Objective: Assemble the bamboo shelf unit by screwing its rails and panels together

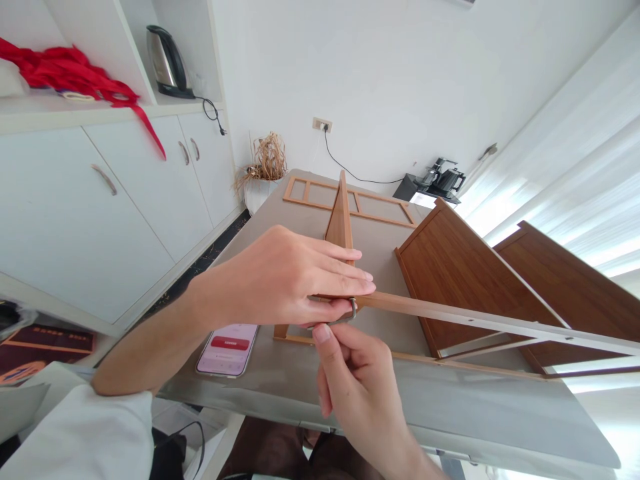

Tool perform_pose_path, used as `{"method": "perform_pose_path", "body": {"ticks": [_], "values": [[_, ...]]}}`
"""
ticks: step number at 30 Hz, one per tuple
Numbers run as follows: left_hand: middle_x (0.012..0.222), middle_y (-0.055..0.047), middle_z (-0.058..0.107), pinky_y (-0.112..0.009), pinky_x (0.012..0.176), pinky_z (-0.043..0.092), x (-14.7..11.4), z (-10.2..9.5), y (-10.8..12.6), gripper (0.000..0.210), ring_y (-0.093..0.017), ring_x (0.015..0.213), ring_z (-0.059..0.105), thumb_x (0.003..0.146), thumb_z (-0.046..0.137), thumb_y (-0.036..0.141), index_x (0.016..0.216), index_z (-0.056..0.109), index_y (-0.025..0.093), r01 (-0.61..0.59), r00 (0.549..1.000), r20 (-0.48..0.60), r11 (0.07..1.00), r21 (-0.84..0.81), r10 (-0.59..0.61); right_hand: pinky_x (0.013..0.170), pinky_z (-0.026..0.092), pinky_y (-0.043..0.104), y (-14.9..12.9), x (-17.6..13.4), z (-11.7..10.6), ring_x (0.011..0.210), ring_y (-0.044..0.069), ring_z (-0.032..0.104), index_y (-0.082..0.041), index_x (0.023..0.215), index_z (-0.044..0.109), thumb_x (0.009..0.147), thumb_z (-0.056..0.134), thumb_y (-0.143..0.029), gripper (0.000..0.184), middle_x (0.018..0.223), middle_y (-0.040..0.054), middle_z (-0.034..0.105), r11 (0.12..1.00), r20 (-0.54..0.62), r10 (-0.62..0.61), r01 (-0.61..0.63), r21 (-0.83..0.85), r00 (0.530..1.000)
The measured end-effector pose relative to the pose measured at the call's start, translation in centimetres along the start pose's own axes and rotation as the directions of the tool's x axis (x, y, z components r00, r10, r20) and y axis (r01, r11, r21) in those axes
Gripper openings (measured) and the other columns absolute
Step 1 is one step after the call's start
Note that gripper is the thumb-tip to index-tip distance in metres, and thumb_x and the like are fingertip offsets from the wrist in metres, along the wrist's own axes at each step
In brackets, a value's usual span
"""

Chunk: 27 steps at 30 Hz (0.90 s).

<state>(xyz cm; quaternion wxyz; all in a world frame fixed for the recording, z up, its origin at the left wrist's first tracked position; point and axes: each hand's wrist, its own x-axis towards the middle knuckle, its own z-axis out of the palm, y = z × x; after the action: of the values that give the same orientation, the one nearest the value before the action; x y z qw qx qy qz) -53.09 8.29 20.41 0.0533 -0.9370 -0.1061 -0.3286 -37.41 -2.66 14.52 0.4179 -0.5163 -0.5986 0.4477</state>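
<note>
My left hand (295,280) lies across the corner of a wooden shelf frame, fingers stretched out and its thumb hidden. Beneath those fingers an upright wooden board (341,223) meets a long wooden rail (450,313) running off to the right. My right hand (357,380) is closed in a pinch just below, thumb and forefinger on a thin bent metal hex key (353,310). The key's short end hooks up beside the left fingertips at the joint; where its tip sits is hidden. Two brown shelf panels (465,280) stand slanted within the frame on the right.
A phone (227,350) with a lit screen lies on the grey table (300,393) by my left forearm. Farther back is a ladder-like wooden frame (320,193). A dried plant (267,157) stands beyond the table, and white cabinets (135,180) line the left.
</note>
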Motion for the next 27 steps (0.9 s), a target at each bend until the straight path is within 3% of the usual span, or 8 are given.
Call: {"method": "perform_pose_path", "body": {"ticks": [5,9,15,18,20,27], "values": [[0.116,0.008,0.075,-0.019,0.08,0.056,-0.1,0.0,-0.1,0.022,-0.015,0.124,0.063,0.097,0.058,0.024,0.114,0.072,0.026,0.006,1.0,0.011,1.0,0.001,-0.006,0.043,0.035,0.012,0.9,0.0,0.4,0.036,0.003,0.045,-0.019,0.065,0.05,0.101,0.049,-0.033,0.038,0.041,-0.0075,0.05,0.974,-0.109,-0.204,0.19,-0.124,0.973],[0.118,0.007,0.075,-0.019,0.082,0.055,-0.1,-0.1,-0.1,0.023,-0.015,0.125,0.062,0.098,0.057,0.025,0.115,0.072,0.026,0.009,1.0,0.019,1.0,-0.013,-0.009,0.044,0.034,0.011,2.2,0.5,0.6,0.038,0.002,0.046,-0.02,0.071,0.049,0.1,0.047,-0.022,0.029,0.045,-0.009,0.05,0.931,-0.113,-0.332,0.306,-0.198,0.937],[0.116,0.007,0.075,-0.019,0.083,0.055,0.0,-0.1,0.0,0.023,-0.015,0.125,0.062,0.097,0.058,0.024,0.115,0.072,0.026,0.02,0.999,0.03,1.0,-0.015,-0.02,0.051,0.035,0.015,2.8,0.7,0.2,0.043,0.003,0.046,-0.02,0.075,0.049,0.099,0.046,-0.012,0.025,0.049,-0.0091,0.049,0.795,-0.109,-0.549,0.477,-0.374,0.829],[0.114,0.008,0.076,-0.019,0.082,0.055,0.0,0.0,0.0,0.022,-0.015,0.124,0.063,0.097,0.058,0.025,0.114,0.072,0.027,0.021,1.0,0.007,1.0,0.002,-0.021,0.054,0.035,0.019,2.9,0.3,-1.2,0.048,0.006,0.046,-0.018,0.092,0.056,0.097,0.047,-0.009,0.014,0.057,-0.0067,0.052,0.641,-0.059,-0.643,0.493,-0.589,0.764],[0.114,0.009,0.076,-0.019,0.082,0.055,-0.1,0.1,0.0,0.022,-0.014,0.124,0.063,0.097,0.058,0.025,0.114,0.072,0.027,0.017,1.0,-0.001,1.0,0.006,-0.017,0.054,0.033,0.021,3.1,0.1,-2.6,0.049,0.007,0.043,-0.018,0.1,0.057,0.097,0.046,-0.006,0.016,0.061,-0.0057,0.053,0.533,-0.009,-0.672,0.475,-0.7,0.741],[0.111,0.007,0.077,-0.018,0.085,0.055,-0.1,0.1,0.0,0.022,-0.015,0.123,0.064,0.095,0.061,0.022,0.112,0.073,0.026,0.018,1.0,-0.007,1.0,-0.012,-0.018,0.052,0.027,0.024,2.1,0.1,-5.1,0.046,0.009,0.034,-0.019,0.093,0.06,0.1,0.048,-0.015,0.015,0.055,-0.0074,0.046,0.335,0.082,-0.652,0.383,-0.861,0.754]]}}
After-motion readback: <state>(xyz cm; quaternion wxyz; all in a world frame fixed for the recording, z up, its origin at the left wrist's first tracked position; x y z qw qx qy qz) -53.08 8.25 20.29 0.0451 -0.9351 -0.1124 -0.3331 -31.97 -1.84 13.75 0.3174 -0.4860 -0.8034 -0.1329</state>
